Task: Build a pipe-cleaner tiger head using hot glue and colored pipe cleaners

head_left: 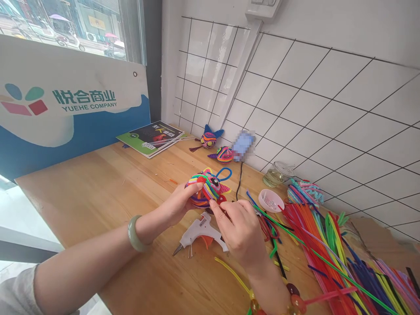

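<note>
A round ornament [215, 187] wound from multicoloured pipe cleaners is held up over the table. It has black eyes, pointed pink and yellow parts and a blue loop on top. My left hand [179, 200] is closed around its left side, the thumb pressing on the front. With fingers curled, my right hand [242, 228] pinches at its lower right edge, close to a small red part; the fingertips partly hide what they grip. Below the ornament, a white glue gun [201, 228] lies on the table, its nozzle pointing left. Red-handled scissors [265, 227] lie behind my right hand.
Two similar ornaments [208, 139] sit near the wall beside a blurred phone [243, 145] with a cable. A glass jar [277, 175] and pink bowl [271, 201] stand right of them. Bundled pipe cleaners [323, 249] cover the right side. Booklets [151, 138] lie at the back left.
</note>
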Available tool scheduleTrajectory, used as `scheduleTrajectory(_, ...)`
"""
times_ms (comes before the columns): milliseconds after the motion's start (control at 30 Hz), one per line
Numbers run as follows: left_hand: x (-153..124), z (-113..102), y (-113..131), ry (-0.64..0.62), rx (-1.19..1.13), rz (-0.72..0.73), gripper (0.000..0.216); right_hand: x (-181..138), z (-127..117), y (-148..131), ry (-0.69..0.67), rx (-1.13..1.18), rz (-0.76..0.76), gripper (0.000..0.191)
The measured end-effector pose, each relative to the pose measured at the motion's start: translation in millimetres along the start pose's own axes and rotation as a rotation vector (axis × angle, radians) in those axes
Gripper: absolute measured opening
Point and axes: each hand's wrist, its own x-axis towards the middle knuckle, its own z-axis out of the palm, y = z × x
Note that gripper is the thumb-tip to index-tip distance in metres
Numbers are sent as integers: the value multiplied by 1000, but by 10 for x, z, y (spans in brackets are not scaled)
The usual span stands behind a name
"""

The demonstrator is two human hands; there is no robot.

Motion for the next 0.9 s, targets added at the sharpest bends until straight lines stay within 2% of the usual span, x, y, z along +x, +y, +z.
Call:
scheduleTrajectory(300,3,26,16,102,9,-23,41,-20,26,7,7,5,-10,24)
scheduleTrajectory(900,7,32,60,83,85,-30,49,-1,50,-32,-1,44,21,25)
